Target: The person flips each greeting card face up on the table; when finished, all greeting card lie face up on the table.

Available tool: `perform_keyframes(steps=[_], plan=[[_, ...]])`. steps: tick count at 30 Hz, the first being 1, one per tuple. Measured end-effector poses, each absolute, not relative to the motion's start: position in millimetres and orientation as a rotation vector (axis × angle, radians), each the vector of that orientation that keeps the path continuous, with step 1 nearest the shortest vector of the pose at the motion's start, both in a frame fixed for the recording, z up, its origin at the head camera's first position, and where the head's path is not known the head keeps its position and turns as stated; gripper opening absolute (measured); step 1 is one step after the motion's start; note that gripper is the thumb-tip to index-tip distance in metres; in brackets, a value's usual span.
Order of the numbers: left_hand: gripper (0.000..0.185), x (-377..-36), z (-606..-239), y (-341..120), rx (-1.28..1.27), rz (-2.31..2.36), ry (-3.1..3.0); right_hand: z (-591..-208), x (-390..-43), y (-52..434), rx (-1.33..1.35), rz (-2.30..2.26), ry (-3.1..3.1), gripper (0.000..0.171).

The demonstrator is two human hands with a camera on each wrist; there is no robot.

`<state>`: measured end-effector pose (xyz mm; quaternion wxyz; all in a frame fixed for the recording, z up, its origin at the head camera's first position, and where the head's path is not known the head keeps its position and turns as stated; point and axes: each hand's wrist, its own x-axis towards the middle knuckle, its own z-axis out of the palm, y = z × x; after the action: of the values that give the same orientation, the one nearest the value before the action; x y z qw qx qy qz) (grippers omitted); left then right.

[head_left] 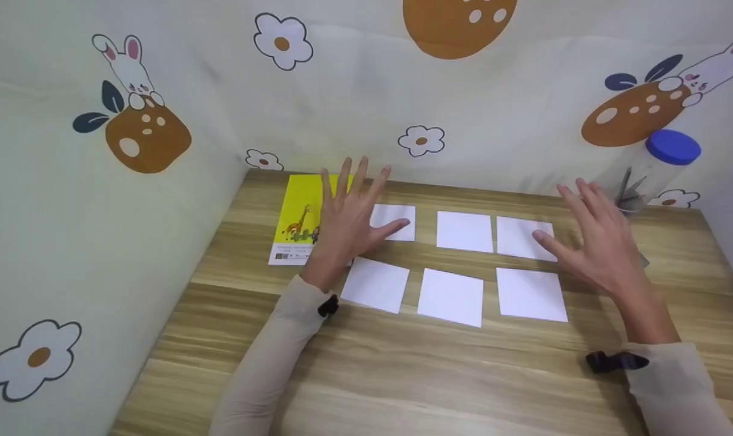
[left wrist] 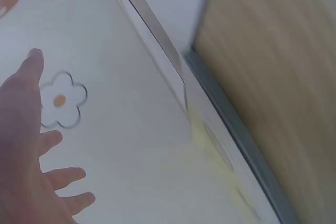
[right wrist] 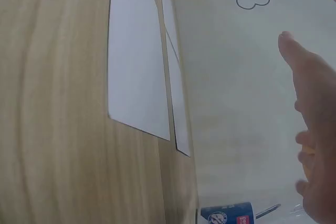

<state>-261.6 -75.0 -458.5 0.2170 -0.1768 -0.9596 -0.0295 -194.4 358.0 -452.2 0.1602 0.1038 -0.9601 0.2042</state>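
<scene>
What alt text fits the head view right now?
Both open hands, left hand and right hand, hover over six white paper squares in two rows on a wooden table; a yellow booklet lies left, a blue-lidded jar stands right.

A yellow booklet (head_left: 300,218) with a giraffe picture lies near the far left corner of the wooden counter (head_left: 403,375). At the far right corner stands a clear jar (head_left: 645,175) with a blue lid. Cream fabric (head_left: 160,121) printed with flowers and rabbits walls the counter's far and left edges.
</scene>
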Motion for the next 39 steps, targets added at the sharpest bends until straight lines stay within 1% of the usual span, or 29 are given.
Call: perform_keyframes(steps=[2, 7, 10, 13, 18, 20, 25, 32, 39], plan=[[0.097, -254, -458, -61, -0.583, -0.156, -2.648, -454, -189, 358, 0.387, 0.678, -2.74, 0.079], [0.084, -234, -457, -18, -0.86, -0.315, -2.685, -462, -179, 353, 0.564, 0.779, -2.845, 0.042], [0.075, -224, -458, 9, -1.029, -0.358, -2.713, -468, -178, 350, 0.62, 0.834, -2.934, 0.032], [0.068, -217, -461, 34, -1.203, -0.419, -2.736, -472, -177, 350, 0.639, 0.898, -3.014, 0.036], [0.062, -213, -466, 64, -1.429, -0.492, -2.824, -475, -175, 353, 0.657, 0.908, -3.1, 0.059], [0.062, -211, -466, 73, -1.476, -0.486, -2.852, -475, -173, 353, 0.672, 0.879, -3.111, 0.064], [0.069, -204, -466, 87, -1.542, -0.436, -2.88, -473, -173, 351, 0.684, 0.828, -3.122, 0.064], [0.082, -194, -468, 93, -1.525, -0.404, -3.014, -469, -175, 347, 0.704, 0.763, -3.131, 0.065], [0.081, -191, -474, 96, -1.529, -0.422, -3.034, -470, -173, 346, 0.712, 0.77, -3.12, 0.07]])
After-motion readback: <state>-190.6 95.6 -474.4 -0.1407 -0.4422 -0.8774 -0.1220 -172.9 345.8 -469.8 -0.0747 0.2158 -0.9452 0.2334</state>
